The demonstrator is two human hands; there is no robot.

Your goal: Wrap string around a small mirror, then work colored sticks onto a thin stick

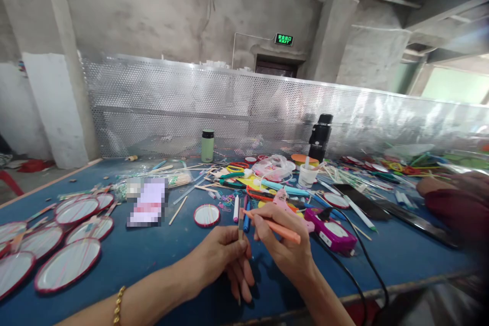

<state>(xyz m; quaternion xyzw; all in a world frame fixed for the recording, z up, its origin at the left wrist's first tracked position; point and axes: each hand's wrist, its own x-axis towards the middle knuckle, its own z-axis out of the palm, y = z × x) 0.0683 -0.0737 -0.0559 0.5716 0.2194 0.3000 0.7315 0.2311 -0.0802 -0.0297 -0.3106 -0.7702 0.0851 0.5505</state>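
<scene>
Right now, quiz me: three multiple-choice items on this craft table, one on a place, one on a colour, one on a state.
1. Where does the green flask stand?
A. at the table's far side, by the perforated metal screen
B. between the two hands
C. on the floor

2. What colour is the pen in the right hand?
A. black
B. orange
C. green

3. How is the left hand occupied?
A. lying flat and open
B. gripping scissors
C. its fingers pinch a thin stick held upright

Answers: 1 A, the flask stands just before the screen. 2 B, the orange pen crosses the right hand's fingers. 3 C, the stick rises from the closed fingers.
</scene>
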